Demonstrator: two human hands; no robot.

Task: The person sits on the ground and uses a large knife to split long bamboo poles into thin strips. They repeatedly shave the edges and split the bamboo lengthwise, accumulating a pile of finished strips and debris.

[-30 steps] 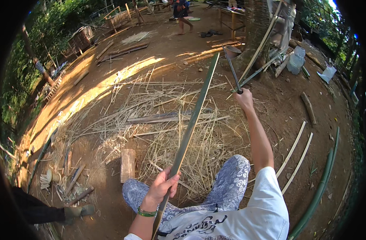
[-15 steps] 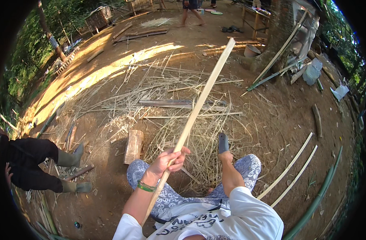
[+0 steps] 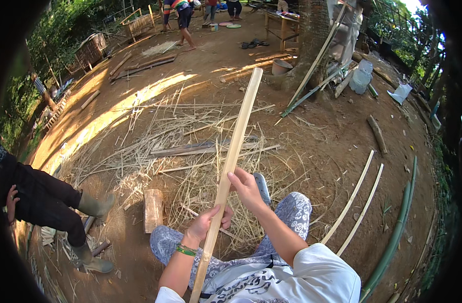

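Ground [image 3: 140, 65] is bare dirt, with a wide spread of straw-like shavings [image 3: 190, 146] across the middle. Long pale bamboo strip [image 3: 230, 166] runs diagonally over it, from the person's lap up and away toward the tree trunk [image 3: 312, 35]. Two thin split strips [image 3: 357, 202] and a green bamboo pole [image 3: 392, 237] lie on the ground at right, well apart from the hands. Short wood block [image 3: 153, 209] sits left of the knees. Left hand [image 3: 208, 222] has fingers curled round the strip low down, gripping it. Right hand [image 3: 247, 189] is just above; fingertips press its edge, fingers partly bent, not wrapped round.
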